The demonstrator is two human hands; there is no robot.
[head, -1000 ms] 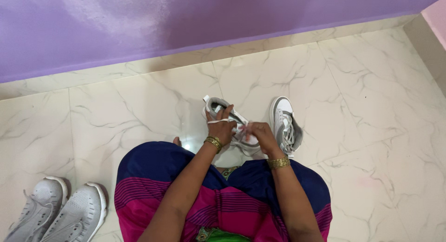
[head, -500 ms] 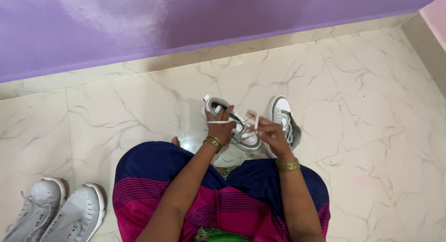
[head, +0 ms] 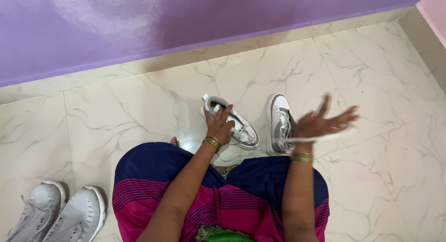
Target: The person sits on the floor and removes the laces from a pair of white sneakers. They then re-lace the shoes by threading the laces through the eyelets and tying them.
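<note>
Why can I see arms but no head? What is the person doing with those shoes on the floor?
The camera sits on the person's head and looks down, so you see only their arms and lap, the way they see them. The person is crouched on a white marble floor by a purple wall. Their left hand grips a white and grey sneaker, holding it tipped up off the floor. Their right hand is flung out to the side with the fingers spread; it looks blurry because it is moving fast, and a white shoelace stretches below it toward the shoes. I cannot tell if the fingers pinch the lace. A second matching sneaker lies on the floor between the hands. Another pair of grey shoes waits at the lower left.
</note>
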